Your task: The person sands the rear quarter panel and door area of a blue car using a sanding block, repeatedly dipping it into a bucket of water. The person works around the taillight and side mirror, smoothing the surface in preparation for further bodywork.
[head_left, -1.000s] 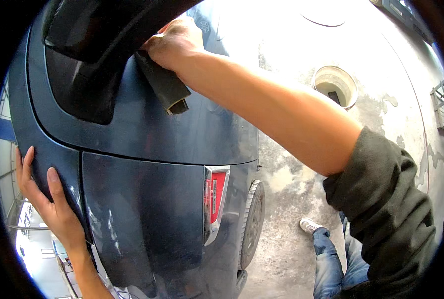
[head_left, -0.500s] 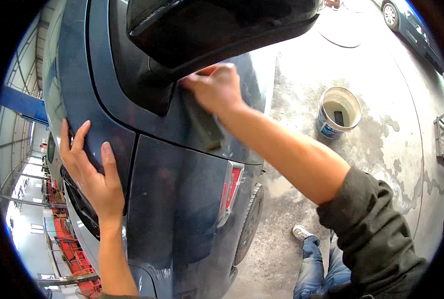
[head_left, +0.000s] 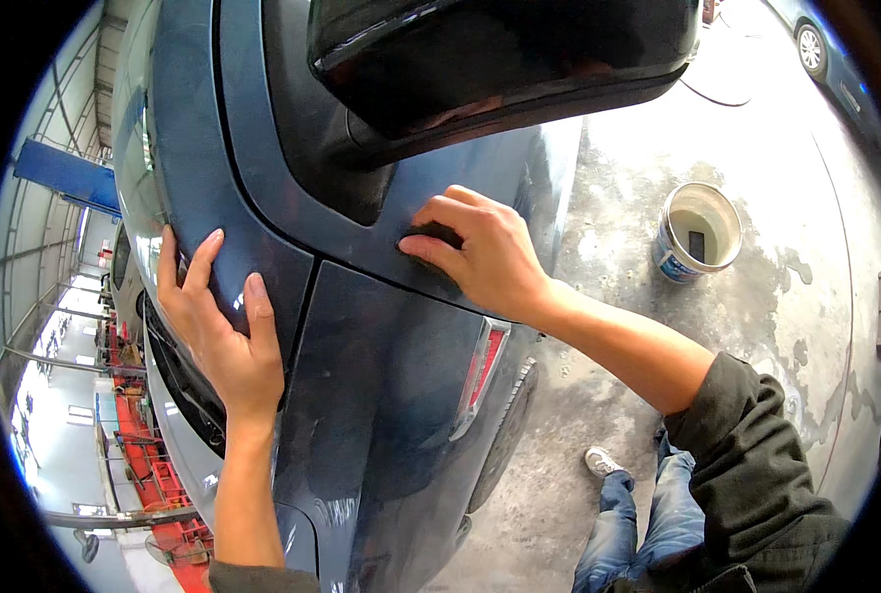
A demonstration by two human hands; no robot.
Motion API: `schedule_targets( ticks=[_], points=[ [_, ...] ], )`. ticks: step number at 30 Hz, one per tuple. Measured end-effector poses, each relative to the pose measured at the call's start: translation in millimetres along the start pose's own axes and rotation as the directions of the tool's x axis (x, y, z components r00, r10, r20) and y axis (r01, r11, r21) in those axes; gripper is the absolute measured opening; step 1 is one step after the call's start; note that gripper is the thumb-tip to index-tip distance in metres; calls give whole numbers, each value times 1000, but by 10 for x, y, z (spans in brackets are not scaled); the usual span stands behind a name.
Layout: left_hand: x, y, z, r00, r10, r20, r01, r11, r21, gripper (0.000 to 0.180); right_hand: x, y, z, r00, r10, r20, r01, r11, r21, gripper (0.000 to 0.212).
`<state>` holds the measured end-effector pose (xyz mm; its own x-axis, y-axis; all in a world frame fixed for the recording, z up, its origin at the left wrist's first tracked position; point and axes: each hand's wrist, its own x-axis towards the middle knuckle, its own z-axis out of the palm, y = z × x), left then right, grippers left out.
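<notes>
Head view looked down along the side of a dark blue car (head_left: pixel 381 395), its glossy panels bending with the lens. At the top of the frame a black side mirror (head_left: pixel 500 59) jutted out over the bodywork. Just below it the right hand (head_left: pixel 485 257) lay on the blue panel, its fingers (head_left: pixel 440 212) curled and pressed together over a dark cloth (head_left: pixel 432 235), only a small part of which showed from under the fingertips; the cloth sat flat against the car just above the seam between two panels. The right forearm ran down toward the lower right into a dark green sleeve (head_left: pixel 756 465). The left hand (head_left: pixel 223 336) rested open on the car further to the left, palm flat on the paint, its fingers (head_left: pixel 203 262) spread and pointing upward, holding nothing, close to the edge where the blue panel met a dark gap. A red side lamp (head_left: pixel 482 371) in a silvery frame sat on the panel below the right hand, and a tyre (head_left: pixel 504 435) showed beside it. On the stained concrete floor (head_left: pixel 618 247) to the right stood a white bucket (head_left: pixel 695 232) with murky water and something dark floating in it, well apart from the car. Blue jeans (head_left: pixel 648 524) and a white shoe (head_left: pixel 601 462) showed at the bottom. Red racks (head_left: pixel 144 465) stood far off at the lower left.
</notes>
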<state>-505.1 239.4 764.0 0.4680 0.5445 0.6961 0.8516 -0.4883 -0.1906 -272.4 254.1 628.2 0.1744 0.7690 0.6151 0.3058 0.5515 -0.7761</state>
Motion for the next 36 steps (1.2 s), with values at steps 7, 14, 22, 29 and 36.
schedule_targets(
  ticks=[7,14,22,29,36],
  points=[
    [29,15,-19,1000,-9,19,9,1000,26,44,126,4,19,996,-36,81,36,999,2,31],
    [32,14,-5,1000,-18,19,17,999,41,45,272,-149,137,983,-181,26,182,983,-29,32],
    [15,22,-12,999,-31,18,30,999,44,45,261,-126,185,977,-211,25,212,977,-30,33],
    [-1,12,-13,999,-38,21,37,998,58,45,258,-86,148,967,-244,76,245,970,0,32],
    [17,27,-19,999,-34,15,33,998,61,45,158,-44,132,976,-213,33,213,977,-1,33]
  ],
)
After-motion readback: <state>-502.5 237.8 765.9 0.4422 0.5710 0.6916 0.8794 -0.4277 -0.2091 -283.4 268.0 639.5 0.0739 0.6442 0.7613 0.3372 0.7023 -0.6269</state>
